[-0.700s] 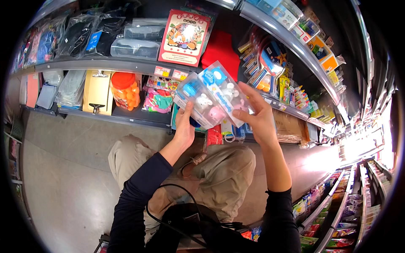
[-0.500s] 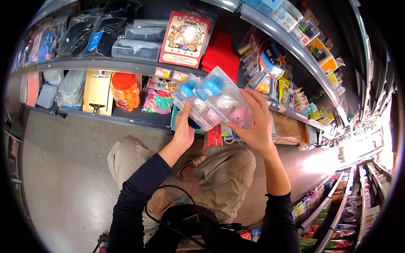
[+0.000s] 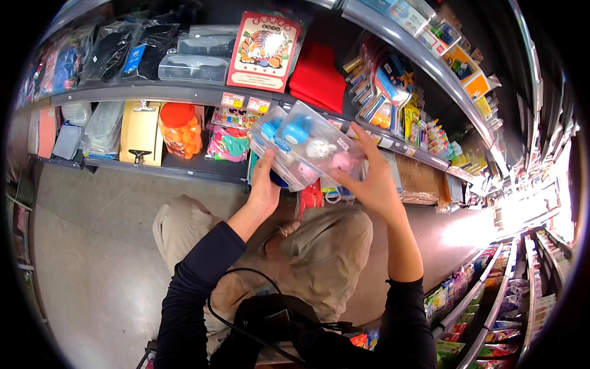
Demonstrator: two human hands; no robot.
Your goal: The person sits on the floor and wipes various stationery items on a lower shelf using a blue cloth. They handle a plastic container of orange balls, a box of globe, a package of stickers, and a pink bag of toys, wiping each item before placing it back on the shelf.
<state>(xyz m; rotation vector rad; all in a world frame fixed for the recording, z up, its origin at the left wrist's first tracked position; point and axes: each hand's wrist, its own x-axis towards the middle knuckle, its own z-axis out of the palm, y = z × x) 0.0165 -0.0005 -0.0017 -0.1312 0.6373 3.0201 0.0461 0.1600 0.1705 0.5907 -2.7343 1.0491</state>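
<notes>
I hold two clear plastic packs of small toys in front of a shop shelf. My right hand (image 3: 375,181) grips the front pack (image 3: 319,144), which shows blue, white and pink round toys. My left hand (image 3: 265,187) supports the rear pack (image 3: 270,144) from below; blue pieces show through it. The packs overlap, tilted down to the right, above my bent knees in beige trousers (image 3: 319,258).
Shelves (image 3: 153,92) run across the top with bagged goods, a tiger-picture card (image 3: 264,52), a red cloth item (image 3: 316,77), an orange-lidded jar of balls (image 3: 181,129) and a yellow clipboard (image 3: 141,132). Grey floor (image 3: 92,246) lies at left. More stocked racks stand lower right.
Both packs have come down and slightly rightward in my hands, and the front pack has slid further over the rear one.
</notes>
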